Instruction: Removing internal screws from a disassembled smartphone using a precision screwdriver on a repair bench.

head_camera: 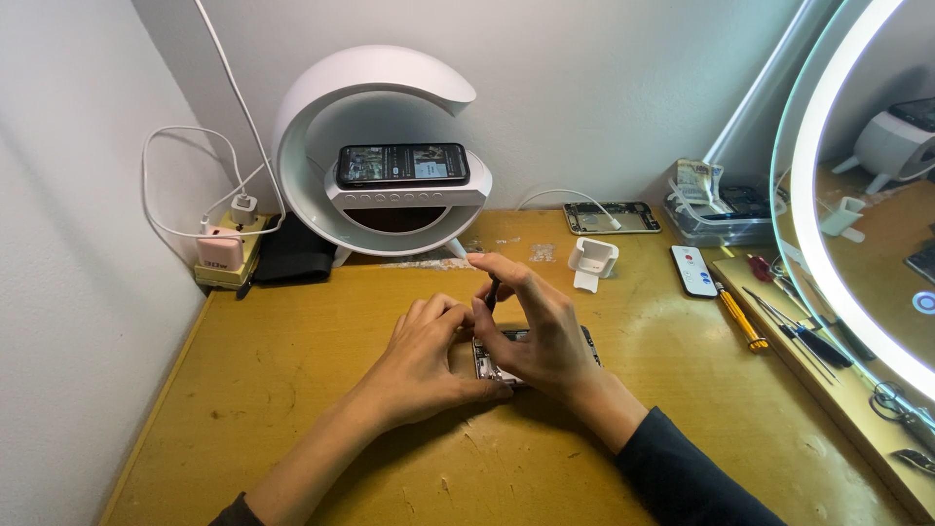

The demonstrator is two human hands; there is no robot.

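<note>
The left hand [429, 351] rests curled on the opened phone [497, 365] on the yellow desk [292, 390], while the right hand [536, 326] pinches a thin dark tool [492, 292] upright over it.

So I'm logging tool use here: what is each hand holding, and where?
The right hand pinches a thin dark tool near its top; the left hand steadies the opened phone at its left edge.
</note>
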